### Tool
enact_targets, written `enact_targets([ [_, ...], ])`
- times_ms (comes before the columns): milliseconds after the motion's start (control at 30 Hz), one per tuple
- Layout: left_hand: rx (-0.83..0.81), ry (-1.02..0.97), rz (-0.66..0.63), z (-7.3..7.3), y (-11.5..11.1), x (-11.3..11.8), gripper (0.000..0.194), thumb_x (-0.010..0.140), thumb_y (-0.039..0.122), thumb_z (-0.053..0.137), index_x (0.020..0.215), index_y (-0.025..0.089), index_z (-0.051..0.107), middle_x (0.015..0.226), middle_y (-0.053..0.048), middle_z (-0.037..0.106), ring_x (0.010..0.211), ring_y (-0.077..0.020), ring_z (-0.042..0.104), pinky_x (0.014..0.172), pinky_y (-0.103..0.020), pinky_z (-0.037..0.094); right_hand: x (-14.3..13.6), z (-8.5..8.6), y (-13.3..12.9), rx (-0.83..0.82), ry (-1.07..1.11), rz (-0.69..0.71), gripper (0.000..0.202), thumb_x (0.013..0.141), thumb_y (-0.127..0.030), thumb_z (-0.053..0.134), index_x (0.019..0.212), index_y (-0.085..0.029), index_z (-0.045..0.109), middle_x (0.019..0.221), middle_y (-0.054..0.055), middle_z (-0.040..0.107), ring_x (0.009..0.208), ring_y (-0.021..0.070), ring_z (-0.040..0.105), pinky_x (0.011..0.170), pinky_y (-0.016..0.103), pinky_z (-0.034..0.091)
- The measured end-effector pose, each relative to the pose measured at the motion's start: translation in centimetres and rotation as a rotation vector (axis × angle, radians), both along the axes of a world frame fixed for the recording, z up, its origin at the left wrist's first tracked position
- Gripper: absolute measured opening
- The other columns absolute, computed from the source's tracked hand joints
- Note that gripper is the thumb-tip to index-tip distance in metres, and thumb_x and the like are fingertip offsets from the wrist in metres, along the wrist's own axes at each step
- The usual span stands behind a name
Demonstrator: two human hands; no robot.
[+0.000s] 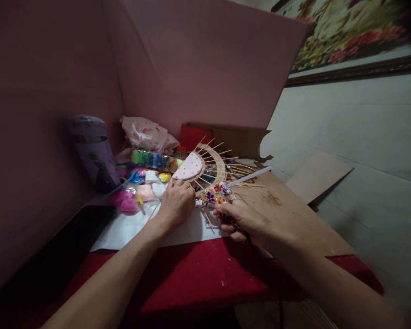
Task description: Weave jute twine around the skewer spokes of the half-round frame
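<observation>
Our left hand [178, 198] is pinching the lower edge of the woven fan [221, 169], fingertips partly hidden, while our right hand [241, 217] is closing around the handle of a floral glue gun [216, 194], its pale stick [250, 176] jutting out behind. The fan is sitting tilted just beyond our hands; whether it is touching the white paper [123, 228], we cannot tell. We are judging it light and springy, its dotted patch [189, 167] soft and its thin spokes liable to snap, so we are favouring the dense weave as a hold. The glue gun is looking rigid and heavier, its handle offering the safer grip, the nozzle probably being hot. Farther out, coloured packets [125, 201] are crowding the left, a purple bottle [95, 157] is standing beside them, and straw scraps [272, 198] are littering the cardboard [304, 228] rightward.
</observation>
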State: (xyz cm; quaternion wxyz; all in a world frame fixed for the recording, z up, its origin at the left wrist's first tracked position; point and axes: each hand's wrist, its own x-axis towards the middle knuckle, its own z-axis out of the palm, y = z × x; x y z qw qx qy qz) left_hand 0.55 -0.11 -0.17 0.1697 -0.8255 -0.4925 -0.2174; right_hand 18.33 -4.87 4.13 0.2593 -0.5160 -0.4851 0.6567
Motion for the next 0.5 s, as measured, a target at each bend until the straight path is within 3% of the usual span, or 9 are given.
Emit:
enact_targets([
  [500,0.010,-0.004,-0.005,0.01,0.02,0.03,0.021,0.081,0.016,0.045,0.068,0.016,0.062,0.079,-0.009,0.065,0.087,-0.0244,0.052,0.074,-0.039,0.037,0.31,-0.02,-0.09,-0.055,0.037,0.019,0.018,0.079,-0.033,0.052,0.073,-0.018,0.044,0.049,-0.007,0.036,0.036,0.0032,0.029,0.031,0.015,0.014],
])
